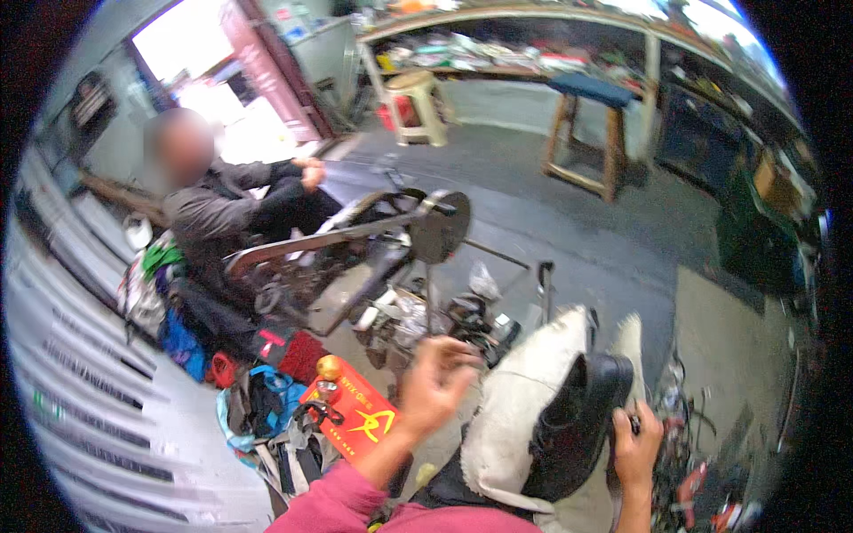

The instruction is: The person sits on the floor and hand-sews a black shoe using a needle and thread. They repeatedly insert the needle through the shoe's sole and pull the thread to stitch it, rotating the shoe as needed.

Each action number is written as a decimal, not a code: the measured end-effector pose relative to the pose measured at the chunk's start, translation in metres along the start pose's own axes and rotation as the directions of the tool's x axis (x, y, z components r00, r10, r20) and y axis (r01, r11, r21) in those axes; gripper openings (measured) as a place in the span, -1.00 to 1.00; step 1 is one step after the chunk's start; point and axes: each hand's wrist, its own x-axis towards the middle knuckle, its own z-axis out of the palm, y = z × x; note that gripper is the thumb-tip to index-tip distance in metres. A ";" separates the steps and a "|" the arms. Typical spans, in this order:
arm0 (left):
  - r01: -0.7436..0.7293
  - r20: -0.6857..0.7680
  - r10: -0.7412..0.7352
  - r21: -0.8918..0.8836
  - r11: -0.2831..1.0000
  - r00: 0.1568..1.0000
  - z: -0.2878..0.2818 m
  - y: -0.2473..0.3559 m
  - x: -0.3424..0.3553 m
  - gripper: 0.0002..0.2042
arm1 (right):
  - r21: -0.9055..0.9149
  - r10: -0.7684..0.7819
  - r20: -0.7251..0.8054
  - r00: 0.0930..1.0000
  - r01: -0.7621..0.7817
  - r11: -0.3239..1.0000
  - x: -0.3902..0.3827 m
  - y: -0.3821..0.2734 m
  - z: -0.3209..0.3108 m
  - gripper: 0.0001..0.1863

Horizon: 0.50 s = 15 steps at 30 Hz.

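A black lace-up shoe (573, 426) rests across my lap on a thick cream-coloured cloth (511, 413), its toe end toward me. My right hand (637, 449) is at the shoe's right side, fingers curled around a small dark object (634, 425) whose kind I cannot make out. To the left of the cloth my left hand (437, 384) is raised in the air, slightly blurred. Its thumb and fingers are apart, and nothing shows between them. Near my left forearm lies a red box (360, 417) with yellow print, and a small gold-topped item (328, 369) stands at its edge.
A metal hand-cranked machine with a round wheel (442, 226) stands ahead. Another person (231, 209) sits behind it at left. Bags and cloths (258, 413) pile up on the left. Small parts (426, 311) litter the floor. Two stools (586, 124) stand by a workbench (515, 67).
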 end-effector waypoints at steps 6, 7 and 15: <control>0.386 0.432 -0.210 -0.372 0.844 0.877 0.125 0.053 -0.002 -0.54 | -0.114 0.115 0.105 0.988 -0.103 0.988 -0.008 0.028 0.001 -0.72; 0.356 0.501 -0.192 -0.254 0.899 0.844 0.132 0.054 0.004 -0.51 | 0.012 0.059 -0.030 0.998 -0.058 0.998 -0.010 0.026 0.001 -0.77; 0.086 0.682 -0.205 0.205 0.975 0.702 0.139 0.064 0.014 -0.62 | 0.321 0.005 0.213 0.977 -0.075 0.944 -0.012 -0.040 -0.028 -0.80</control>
